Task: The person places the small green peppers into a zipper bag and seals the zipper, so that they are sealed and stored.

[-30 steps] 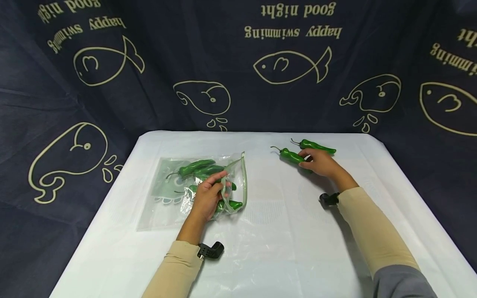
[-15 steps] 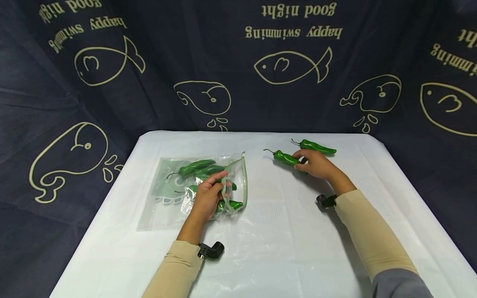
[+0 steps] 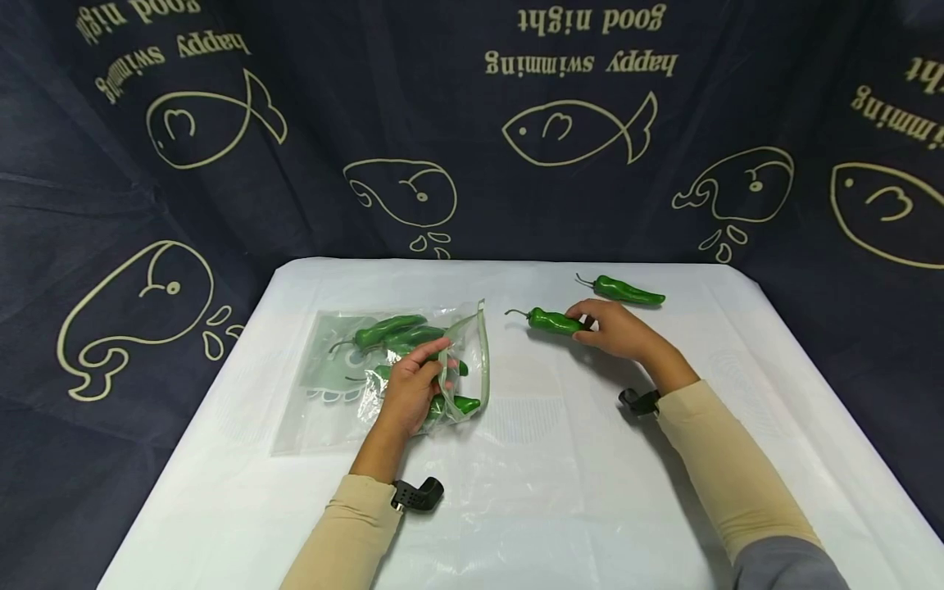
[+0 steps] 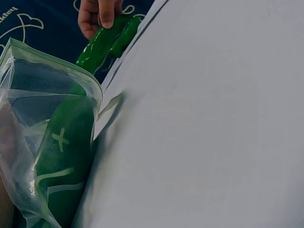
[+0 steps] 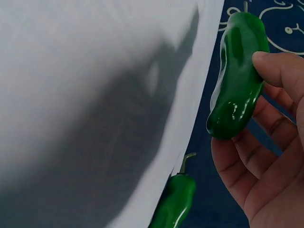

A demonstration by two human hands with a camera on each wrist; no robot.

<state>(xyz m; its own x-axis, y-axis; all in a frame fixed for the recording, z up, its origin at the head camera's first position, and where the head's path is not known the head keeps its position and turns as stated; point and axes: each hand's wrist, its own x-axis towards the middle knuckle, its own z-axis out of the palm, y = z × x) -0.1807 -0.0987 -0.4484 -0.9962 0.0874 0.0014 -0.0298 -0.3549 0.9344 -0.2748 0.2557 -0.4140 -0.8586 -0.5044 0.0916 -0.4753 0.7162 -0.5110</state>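
Note:
A glossy green chili pepper (image 3: 551, 321) is pinched between the thumb and fingers of my right hand (image 3: 618, 329), its thin stem pointing left toward the bag. In the right wrist view the thumb presses one side of this pepper (image 5: 240, 71). My left hand (image 3: 411, 389) grips the opening edge of a clear zip bag (image 3: 310, 418) and holds its mouth apart on the right side. Several green peppers (image 3: 383, 330) lie inside the bag, partly covered by the hand. From the left wrist, the bag's green-edged mouth (image 4: 57, 61) shows close up.
Another green pepper (image 3: 627, 290) lies at the back right of the white-covered table (image 3: 516, 492), behind my right hand. A dark blue curtain (image 3: 472, 205) with fish and whale drawings hangs behind the table. Black cameras sit on both wrists.
My right hand has carried the pepper left and slightly nearer, toward the bag's mouth. My left hand and the bag have stayed in place.

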